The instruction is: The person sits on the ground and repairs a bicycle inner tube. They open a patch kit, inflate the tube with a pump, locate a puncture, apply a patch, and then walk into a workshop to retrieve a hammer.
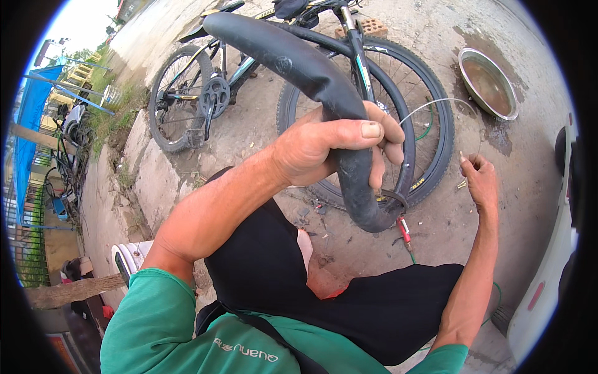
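Note:
My left hand is wrapped round a swollen black bicycle inner tube, raised in front of me, the thumb across its top side. The tube narrows and creases by my grip, and its lower bend hangs beneath. Close to that bend is a red air hose fitting on a green hose; whether it is joined to the valve is hard to see. Off to the right, my right hand has its fingers curled together; anything in them is too small to name.
Behind the tube a bicycle lies on the concrete ground. A metal basin of murky water stands at the far right, near a white vehicle. A perforated brick is at the back. A blue tarp hangs at the left.

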The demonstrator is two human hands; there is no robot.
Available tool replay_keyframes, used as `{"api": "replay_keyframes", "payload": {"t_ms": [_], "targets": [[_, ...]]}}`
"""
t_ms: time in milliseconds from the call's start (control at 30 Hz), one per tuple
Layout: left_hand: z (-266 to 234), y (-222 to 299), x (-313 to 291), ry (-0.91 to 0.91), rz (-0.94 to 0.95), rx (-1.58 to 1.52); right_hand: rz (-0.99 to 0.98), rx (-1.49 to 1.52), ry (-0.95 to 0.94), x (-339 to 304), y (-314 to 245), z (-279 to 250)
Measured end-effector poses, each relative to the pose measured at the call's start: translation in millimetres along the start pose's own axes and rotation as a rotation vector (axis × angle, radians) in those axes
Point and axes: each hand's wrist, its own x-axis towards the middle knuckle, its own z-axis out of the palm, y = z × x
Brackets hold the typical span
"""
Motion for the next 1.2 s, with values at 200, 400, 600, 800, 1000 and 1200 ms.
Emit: {"api": "replay_keyframes", "payload": {"t_ms": [200, 400, 600, 800, 1000, 1200], "targets": [[8, -7, 6, -0.031, -0.045, -0.050, -0.533, -0.010, 0.590, -50, -96, 9], [8, -11, 5, -0.062, -0.008, -0.071, -0.376, 0.519, -0.083, -102, -134, 19], [15, -16, 8, -0.048, -0.007, -0.133, -0.182, 0.720, -0.532, -118, -141, 35], [16, -16, 6, -0.032, -0.047, -0.151, -0.136, 0.789, -0.582, -115, -140, 37], [20, -17, 7, -0.041, -0.086, -0.137, -0.095, 0.808, -0.622, -112, -134, 35], [22, -17, 5, 0.006, -0.105, -0.112, -0.104, 0.808, -0.591, -110, -140, 31]]}}
